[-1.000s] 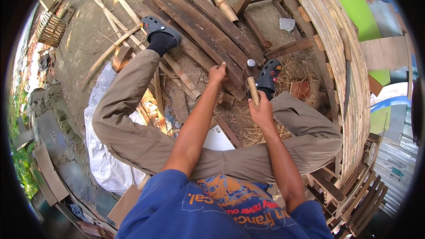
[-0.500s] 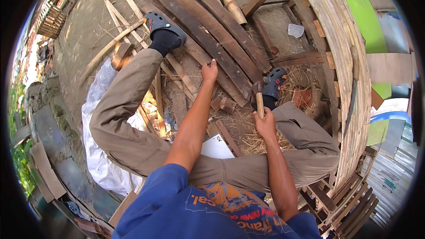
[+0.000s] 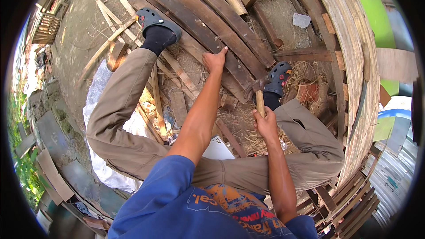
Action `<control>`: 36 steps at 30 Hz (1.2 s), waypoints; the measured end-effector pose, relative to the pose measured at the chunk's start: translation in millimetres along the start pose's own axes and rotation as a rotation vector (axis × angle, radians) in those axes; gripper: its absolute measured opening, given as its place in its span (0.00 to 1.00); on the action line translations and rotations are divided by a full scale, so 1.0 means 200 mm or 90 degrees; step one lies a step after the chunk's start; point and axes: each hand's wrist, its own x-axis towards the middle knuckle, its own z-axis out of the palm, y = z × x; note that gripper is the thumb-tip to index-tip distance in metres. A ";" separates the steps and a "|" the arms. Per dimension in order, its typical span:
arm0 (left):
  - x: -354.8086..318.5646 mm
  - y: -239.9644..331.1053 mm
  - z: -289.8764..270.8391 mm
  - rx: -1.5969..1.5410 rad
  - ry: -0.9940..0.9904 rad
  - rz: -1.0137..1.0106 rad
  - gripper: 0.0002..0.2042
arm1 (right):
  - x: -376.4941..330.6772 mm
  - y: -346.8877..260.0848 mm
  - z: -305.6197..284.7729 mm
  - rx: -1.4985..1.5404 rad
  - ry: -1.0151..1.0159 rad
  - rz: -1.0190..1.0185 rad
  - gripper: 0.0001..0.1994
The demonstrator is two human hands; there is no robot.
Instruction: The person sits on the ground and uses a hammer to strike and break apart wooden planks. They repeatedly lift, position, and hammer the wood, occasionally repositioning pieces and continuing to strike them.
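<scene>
Head view: hammer (image 3: pixel 258 92) in right hand (image 3: pixel 265 124), probably.

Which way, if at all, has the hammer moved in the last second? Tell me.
Yes. Judged against the right shoe, the hammer has dropped slightly, its head nearer the dark planks.

The person sits on the ground with knees spread, in tan trousers and a blue shirt. The left hand (image 3: pixel 215 59) presses down on a dark curved wooden plank (image 3: pixel 208 22), thumb raised. The right hand (image 3: pixel 265 124) has its grip closed round the wooden handle of a hammer (image 3: pixel 258 93), whose head rests just above the plank's lower end, beside a grey clog (image 3: pixel 280 77). Another grey clog (image 3: pixel 155 20) rests on the planks at upper left
</scene>
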 end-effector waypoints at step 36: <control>-0.17 0.08 0.03 0.075 0.211 0.287 0.46 | -0.13 -0.12 -0.09 0.559 -0.206 0.399 0.11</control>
